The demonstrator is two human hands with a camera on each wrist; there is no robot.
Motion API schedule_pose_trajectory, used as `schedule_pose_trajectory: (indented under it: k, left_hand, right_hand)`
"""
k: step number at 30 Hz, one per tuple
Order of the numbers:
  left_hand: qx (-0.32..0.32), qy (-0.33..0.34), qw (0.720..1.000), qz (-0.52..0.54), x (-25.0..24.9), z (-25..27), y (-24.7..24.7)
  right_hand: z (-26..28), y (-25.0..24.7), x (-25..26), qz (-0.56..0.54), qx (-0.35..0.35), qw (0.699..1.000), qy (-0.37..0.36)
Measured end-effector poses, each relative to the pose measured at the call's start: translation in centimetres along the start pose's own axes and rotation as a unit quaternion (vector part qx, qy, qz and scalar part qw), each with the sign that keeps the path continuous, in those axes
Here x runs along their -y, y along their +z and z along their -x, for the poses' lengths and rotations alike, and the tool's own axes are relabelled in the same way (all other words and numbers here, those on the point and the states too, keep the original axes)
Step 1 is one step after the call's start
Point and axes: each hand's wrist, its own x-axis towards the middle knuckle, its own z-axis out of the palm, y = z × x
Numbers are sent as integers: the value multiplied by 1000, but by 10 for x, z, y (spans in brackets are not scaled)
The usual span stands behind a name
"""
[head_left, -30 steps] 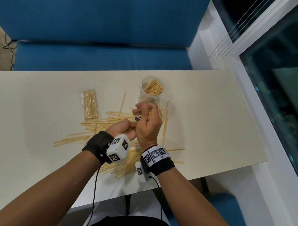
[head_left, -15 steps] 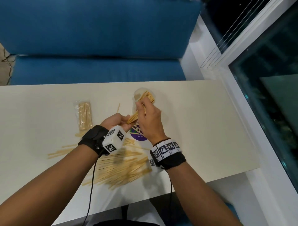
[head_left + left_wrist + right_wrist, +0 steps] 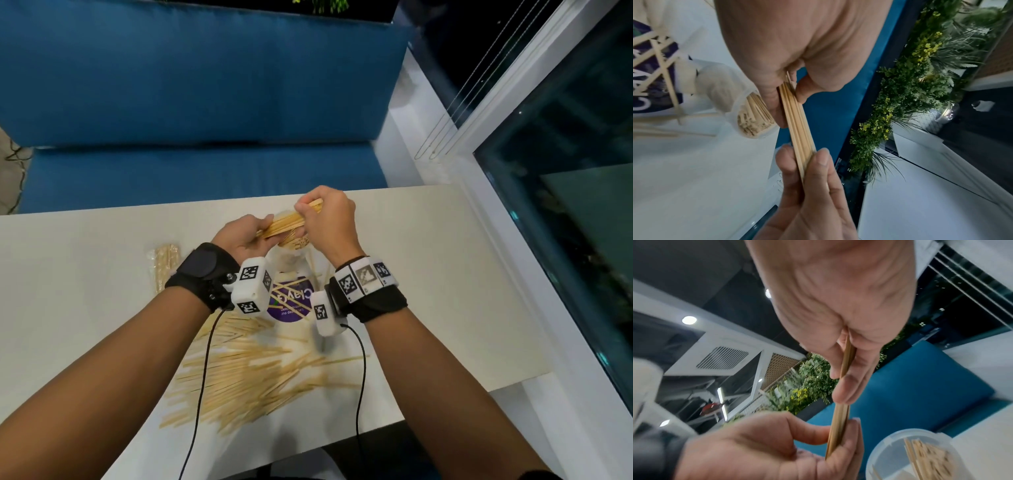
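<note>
A bundle of thin wooden sticks (image 3: pixel 287 221) is held nearly level between both hands, just above a clear plastic cup (image 3: pixel 295 244) that stands packed with more sticks. My left hand (image 3: pixel 263 226) pinches the bundle's near end between thumb and fingers. My right hand (image 3: pixel 308 213) grips the far end from above. In the left wrist view the bundle (image 3: pixel 797 126) runs from my left fingers (image 3: pixel 813 175) up into the right hand (image 3: pixel 797 48), with the cup (image 3: pixel 754 125) beside it. The right wrist view shows the bundle (image 3: pixel 840 417) and the cup (image 3: pixel 920 456) below right.
Loose sticks (image 3: pixel 246 373) lie heaped on the white table (image 3: pixel 428 291) near its front edge. A round purple label (image 3: pixel 291 303) sits under some of them. A wrapped packet of sticks (image 3: pixel 166 263) lies to the left. Behind the table is a blue sofa (image 3: pixel 205 102), with a window on the right.
Both hands have carried the bundle away from me, from over the loose sticks to just above the cup. The bundle now lies flatter, stretched out between the two hands.
</note>
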Motion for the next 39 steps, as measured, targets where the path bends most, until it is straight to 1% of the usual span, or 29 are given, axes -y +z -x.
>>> schedule_pose_trajectory:
  k: [3, 5, 7, 9, 10, 11, 13, 15, 16, 17, 19, 20, 21, 22, 24, 26, 27, 28, 29, 31, 32, 33, 34, 37, 39]
  left_hand:
    - [-1, 49, 999, -25, -6, -8, 4]
    - [-2, 84, 994, -73, -8, -14, 4]
    - [-18, 119, 985, -122, -8, -17, 3]
    - [-45, 157, 969, -187, -6, -16, 1]
    - [-63, 185, 952, -236, -5, -14, 1]
    - [-81, 219, 928, -292, -5, -15, -1]
    - [-116, 280, 865, -400, -3, -18, -9]
    - [-144, 317, 800, -489, -2, -22, -16]
    - [-144, 326, 765, -536, -1, -25, -19]
    - [-131, 329, 729, -586, 0, -27, -21]
    - [-73, 314, 666, -673, 4, -29, -21]
    - [-43, 303, 644, -701, 8, -28, -20]
    - [-22, 295, 633, -715, 11, -29, -19]
    - [-12, 298, 627, -720, 14, -31, -20]
    - [-21, 323, 618, -717, 19, -34, -21]
    - [-32, 346, 609, -713, 22, -36, -21]
    - [-34, 354, 607, -711, 22, -37, -22]
    - [-36, 359, 608, -708, 22, -37, -21]
    - [-36, 362, 610, -704, 22, -37, -22]
    - [-39, 360, 613, -703, 22, -36, -22]
    - [-39, 359, 615, -701, 21, -36, -22]
    - [-38, 359, 618, -698, 21, -37, -22]
    - [-36, 359, 619, -697, 21, -37, -23]
    - [-36, 360, 618, -698, 21, -37, -23]
    - [-36, 356, 621, -697, 20, -37, -24]
  right_hand:
    - [-12, -10, 1, -23, 7, 1000, 20]
    - [-17, -16, 0, -34, 6, 999, 30]
    - [-22, -21, -7, -44, 1, 998, 46]
    - [-25, -25, -15, -45, -9, 997, 65]
    - [-26, -27, -19, -40, -15, 997, 72]
    - [-28, -27, -24, -32, -20, 996, 75]
    - [-31, -23, -33, -8, -22, 997, 79]
    - [-34, -10, -39, 24, -10, 997, 77]
    - [-36, -2, -42, 43, 1, 997, 70]
    - [-38, 8, -45, 67, 13, 996, 59]
    - [-40, 26, -50, 115, 37, 992, 34]
    - [-40, 35, -52, 136, 53, 989, 22]
    - [-40, 43, -55, 157, 73, 985, 8]
    - [-39, 49, -58, 184, 96, 978, -13]
    - [-34, 58, -62, 262, 133, 954, -69]
    - [-32, 58, -64, 322, 143, 927, -127]
    - [-31, 57, -65, 334, 141, 919, -154]
    - [-31, 54, -66, 327, 127, 921, -170]
    - [-30, 50, -66, 310, 106, 928, -175]
    - [-28, 43, -70, 270, 38, 944, -185]
    - [-27, 39, -73, 257, 11, 946, -198]
    - [-24, 37, -76, 249, 1, 944, -215]
    - [-22, 35, -79, 243, 11, 942, -232]
    - [-17, 33, -92, 249, 83, 923, -281]
    - [-17, 32, -96, 259, 82, 914, -303]
